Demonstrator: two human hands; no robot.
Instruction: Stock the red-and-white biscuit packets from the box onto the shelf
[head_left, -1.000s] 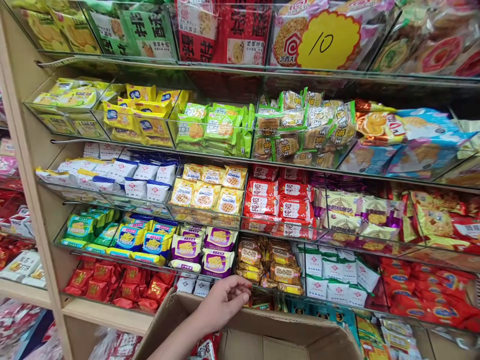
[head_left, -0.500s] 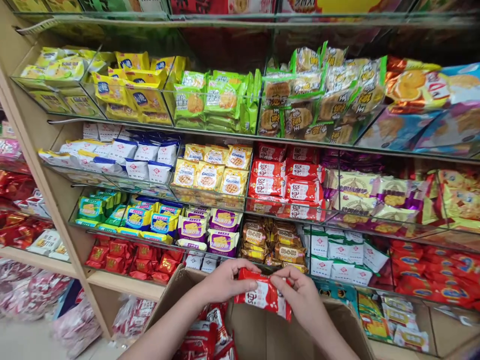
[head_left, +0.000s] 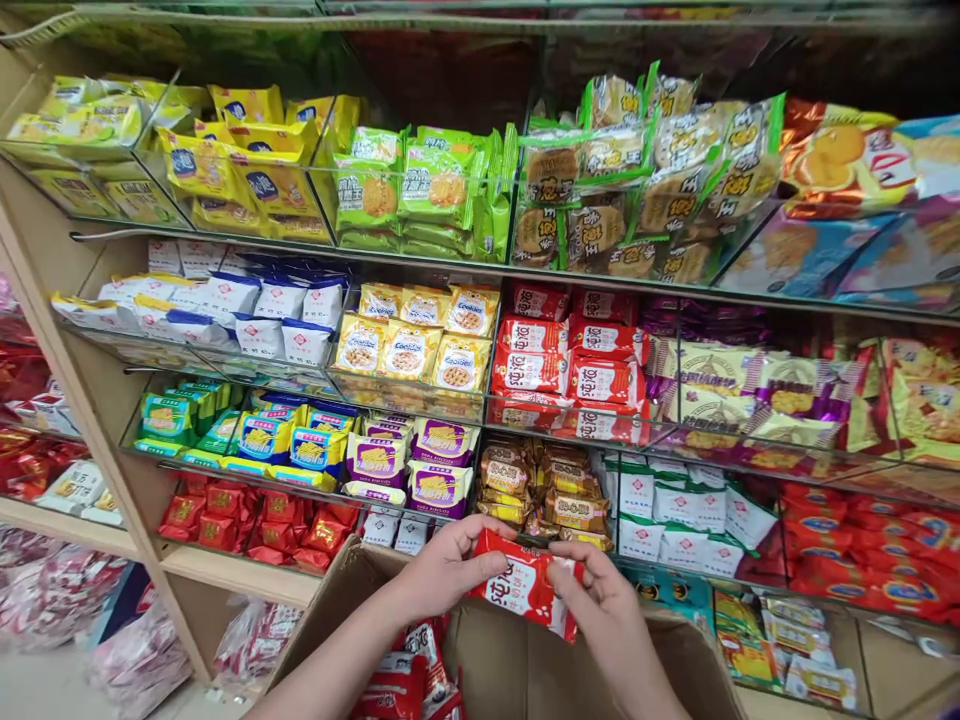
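Observation:
A red and white snack packet (head_left: pixel 517 588) is held level between my two hands, above an open cardboard box (head_left: pixel 517 680). My left hand (head_left: pixel 450 570) pinches its left end, thumb on the front face. My right hand (head_left: pixel 592 595) grips the right end with thumb and fingers. Inside the box, at its left side, lie several loose red packets (head_left: pixel 401 685), partly hidden by my left forearm. Similar red packets (head_left: pixel 570 370) sit stacked in a shelf compartment straight ahead, above my hands.
Glass-fronted shelves (head_left: pixel 420 255) hold rows of wrapped snacks. Cookie packets (head_left: pixel 409 345) stand left of the red ones, purple-and-cream packets (head_left: pixel 750 385) right. Brown packets (head_left: pixel 577 500) sit just above my hands. A wooden upright (head_left: pixel 82 400) stands at left, with bagged goods (head_left: pixel 142 645) on the floor.
My view has shifted slightly, so the shelves' left side appears further left. The packet has tilted a little in my fingers, showing more of its printed front. Both hands keep their hold.

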